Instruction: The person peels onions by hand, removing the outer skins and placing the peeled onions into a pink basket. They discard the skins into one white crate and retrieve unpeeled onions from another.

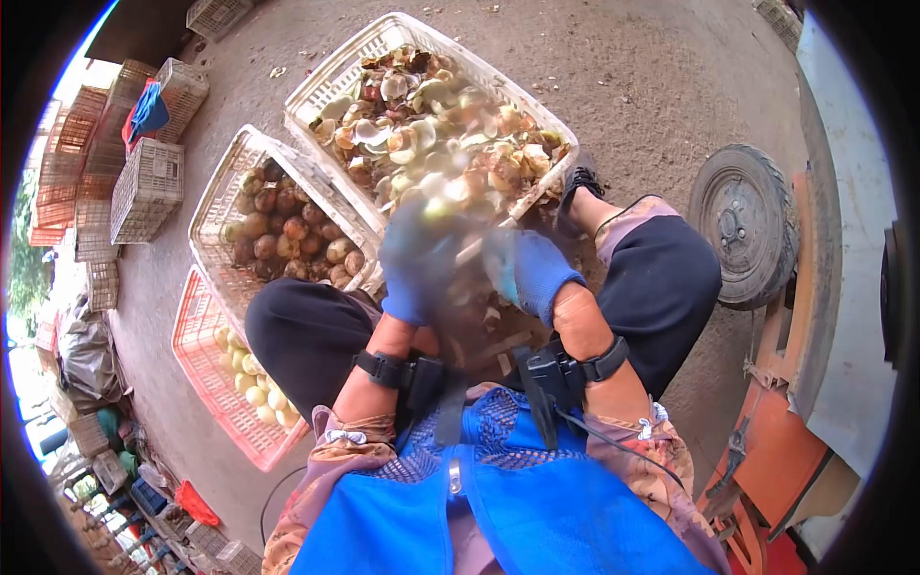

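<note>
Both my hands wear blue gloves and are held over the near edge of a white crate (417, 26). My left hand (407, 264) is badly blurred, so its fingers and anything in them cannot be made out. My right hand (537, 271) is beside it, apart from it, with its fingers curled closed; a blur hides what they hold. The crate in front is heaped with onion peels (407, 139), brown skins and pale cupped layers. Left of it, a second white crate (213, 206) holds unpeeled brown onions (287, 222).
A pink crate (216, 383) with pale peeled onions (251, 376) stands by my left knee. Stacked crates (149, 187) line the far left. To the right are a wheel (733, 225) and an orange metal frame (767, 455). Peel scraps lie on the ground.
</note>
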### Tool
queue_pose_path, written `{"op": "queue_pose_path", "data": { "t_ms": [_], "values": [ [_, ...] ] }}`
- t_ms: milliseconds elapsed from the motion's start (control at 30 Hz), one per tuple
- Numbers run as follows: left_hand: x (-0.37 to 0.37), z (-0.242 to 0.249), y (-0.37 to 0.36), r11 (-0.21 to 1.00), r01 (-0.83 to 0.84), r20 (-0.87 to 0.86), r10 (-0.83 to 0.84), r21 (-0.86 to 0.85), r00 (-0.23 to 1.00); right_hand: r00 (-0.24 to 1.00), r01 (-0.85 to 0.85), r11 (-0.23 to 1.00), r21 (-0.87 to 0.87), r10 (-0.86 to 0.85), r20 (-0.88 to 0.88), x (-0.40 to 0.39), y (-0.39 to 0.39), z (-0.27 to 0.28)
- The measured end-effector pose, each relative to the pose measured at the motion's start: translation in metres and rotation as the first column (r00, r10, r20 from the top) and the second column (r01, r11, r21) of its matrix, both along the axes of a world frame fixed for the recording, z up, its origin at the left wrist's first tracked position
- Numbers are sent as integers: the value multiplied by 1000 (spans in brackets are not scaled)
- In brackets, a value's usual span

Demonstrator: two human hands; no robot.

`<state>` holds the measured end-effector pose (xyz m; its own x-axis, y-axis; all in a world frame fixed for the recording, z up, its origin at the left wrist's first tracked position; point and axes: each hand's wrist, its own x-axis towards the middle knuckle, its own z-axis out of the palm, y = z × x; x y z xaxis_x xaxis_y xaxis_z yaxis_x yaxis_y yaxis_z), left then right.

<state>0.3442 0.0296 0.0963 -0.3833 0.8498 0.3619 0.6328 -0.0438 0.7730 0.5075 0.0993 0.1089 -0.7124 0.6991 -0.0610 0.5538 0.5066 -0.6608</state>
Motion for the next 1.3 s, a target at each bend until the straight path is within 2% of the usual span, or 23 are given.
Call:
{"op": "queue_pose_path", "data": {
  "t_ms": [33, 100, 133, 167, 200, 267, 333, 400, 467, 500, 533, 567, 633, 800, 867, 900, 967, 1033, 1067, 1133, 1167, 1233, 1300],
  "values": [
    [1, 3, 1, 1000, -28, 57, 28, 2, 998, 997, -25, 999, -26, 27, 70, 1, -1, 0],
    [3, 10, 4, 998, -25, 63, 21, 57, 998, 999, 21, 999, -29, -20, 35, -1, -7, -1],
    [7, 14, 5, 998, -28, 379, 3, 61, 925, 998, 66, 997, -34, -66, -1, -2, -9, -2],
    [9, 16, 5, 997, -32, 655, -19, 66, 755, 998, 65, 997, -33, -65, -2, -2, -8, 1],
    [7, 14, 4, 997, -33, 654, -19, 68, 756, 998, 51, 997, -54, -48, 50, -1, -6, 6],
    [0, 8, 2, 999, -26, 859, 52, -46, 509, 994, 35, 997, -72, -28, 102, 3, -4, 15],
    [-4, 11, 3, 999, -29, 834, 53, -44, 549, 981, 192, 980, -44, -190, 34, 7, -8, 19],
    [-5, 9, 2, 998, -33, 807, 57, -47, 587, 985, 169, 985, 22, -168, -36, 2, -10, 21],
    [2, 4, 1, 998, -69, 726, 48, 0, 686, 983, 159, 984, 83, -150, -103, -4, -14, 18],
    [5, 6, 2, 998, -70, 726, 48, -1, 685, 993, 109, 979, 173, -116, 34, -8, -16, 11],
    [7, 10, 2, 997, -77, 658, 48, 16, 752, 981, 45, 966, 255, -92, 173, -12, -18, 5],
    [8, 13, 2, 996, -82, 582, 48, 32, 811, 981, 44, 966, 256, -91, 173, -13, -19, -1],
    [9, 13, 2, 996, -82, 583, 40, 45, 812, 975, 118, 930, 349, -175, 137, -15, -22, -9],
    [12, 13, 1, 991, -93, 595, 16, 99, 804, 960, 92, 931, 354, -177, 215, -15, -20, 6],
    [12, 14, 2, 993, -105, 465, 70, 50, 883, 942, 107, 920, 377, -215, 258, -19, -20, 5],
    [12, 14, 3, 993, -102, 464, 67, 51, 883, 933, 145, 910, 388, -256, 253, -21, -21, 1],
    [13, 12, 4, 994, -86, 623, 28, 63, 782, 921, 182, 899, 399, -298, 250, -21, -21, -6],
    [11, 12, 4, 997, -61, 668, 19, 40, 744, 943, 224, 948, 226, -269, 197, -22, -20, -14],
    [11, 12, 3, 999, -35, 712, 11, 19, 702, 942, 224, 949, 223, -269, 199, -22, -20, -25],
    [12, 8, 5, 999, -30, 708, -8, 41, 706, 978, 203, 970, 133, -207, 16, -22, -19, -36],
    [12, 7, 5, 997, -26, 701, -27, 66, 713, 979, 201, 971, 132, -205, 17, -20, -20, -38],
    [14, 12, 4, 998, -36, 659, -6, 51, 752, 930, 240, 925, 293, -306, 204, -22, -20, -12],
    [12, 12, 4, 998, -45, 615, 13, 37, 789, 910, 232, 919, 320, -321, 261, -22, -15, -6]
  ]
}}
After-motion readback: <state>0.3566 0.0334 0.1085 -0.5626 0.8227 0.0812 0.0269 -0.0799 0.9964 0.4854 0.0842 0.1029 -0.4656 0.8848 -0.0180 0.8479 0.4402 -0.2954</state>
